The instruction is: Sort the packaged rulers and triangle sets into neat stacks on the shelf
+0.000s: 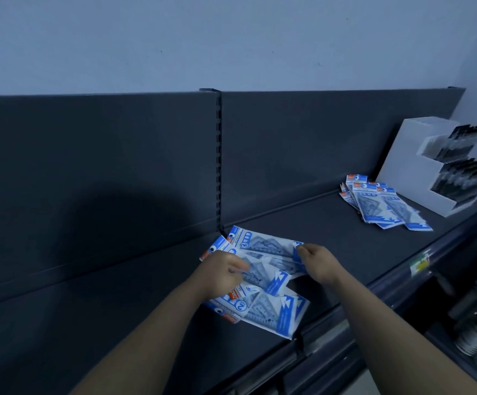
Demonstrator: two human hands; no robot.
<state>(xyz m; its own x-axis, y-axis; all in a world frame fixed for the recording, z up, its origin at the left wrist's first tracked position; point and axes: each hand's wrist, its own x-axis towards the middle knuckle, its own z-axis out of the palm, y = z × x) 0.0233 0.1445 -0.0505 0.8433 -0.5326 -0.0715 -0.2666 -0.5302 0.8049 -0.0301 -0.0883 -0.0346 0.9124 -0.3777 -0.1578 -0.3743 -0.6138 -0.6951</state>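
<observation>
Packs [263, 260] of triangle sets lie fanned on the shelf [331, 238], just in front of the slotted upright [219, 166], and both hands are on them. The left hand [223, 273] presses down on the middle of the fan, fingers curled over a pack, its grip closed on the plastic as far as can be seen. The right hand [318, 262] pinches the blue corner of the top pack between thumb and fingers, a narrow grip holding that edge. Judging by this, one hand pins the loose pile while the other squares or lifts a single pack, so the rest do not slide.

Nearer than the hands, more packs [271, 312] overlap at odd angles, reaching the shelf's front lip. Well to the right of the upright, a second pile [382, 206] sits splayed beside a white stepped display box [408, 166] holding dark items too blurred to name.

How many packs lie under the left hand is hidden. Printing on the packs is unreadable, and I cannot tell rulers from triangle sets. The lower shelf at right is dim and cut off.
</observation>
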